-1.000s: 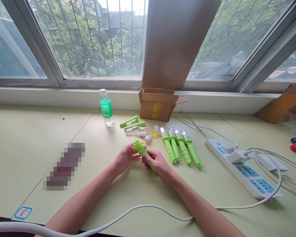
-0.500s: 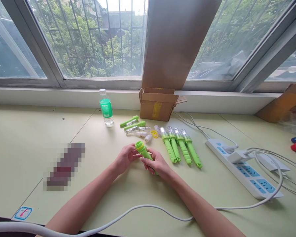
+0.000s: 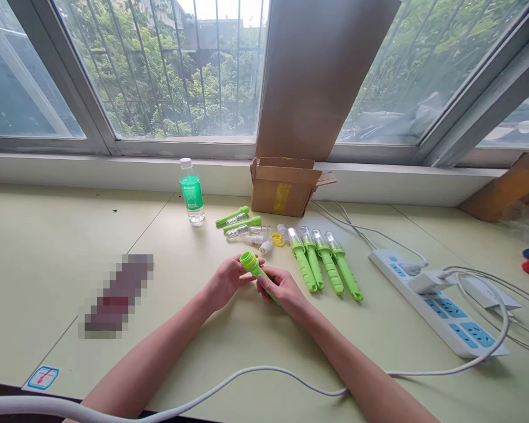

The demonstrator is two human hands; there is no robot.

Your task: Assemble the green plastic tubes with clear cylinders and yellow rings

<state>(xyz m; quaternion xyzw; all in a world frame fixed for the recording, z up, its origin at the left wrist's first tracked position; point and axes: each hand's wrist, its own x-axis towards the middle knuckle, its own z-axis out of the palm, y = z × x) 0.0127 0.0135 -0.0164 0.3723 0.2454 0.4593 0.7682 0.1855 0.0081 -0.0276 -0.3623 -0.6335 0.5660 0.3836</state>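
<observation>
A green light stick handle [image 3: 253, 264] with an open, threaded end and a yellow ring below the threads is between my hands, tilted up and to the left. My right hand [image 3: 283, 286] is wrapped round its lower part, thumb on top. The fingers of my left hand [image 3: 224, 282] curl round the threaded end; some fingertips are hidden behind it. Just beyond lie loose yellow rings [image 3: 277, 239], a white cylindrical part [image 3: 266, 246] and clear ribbed covers [image 3: 237, 232]. Several light sticks with clear covers [image 3: 324, 269] lie side by side to the right.
More green handles [image 3: 242, 225] lie further back, near a water bottle [image 3: 192, 194] and an open cardboard box [image 3: 284, 191]. A white power strip [image 3: 438, 305] with plugged cables is at the right. A white cable [image 3: 264, 369] crosses the table's front. A blurred dark object [image 3: 119, 296] is at left.
The handle has turned slightly in my hands, and my right thumb now lies further along its top. The whole view has shifted a little.
</observation>
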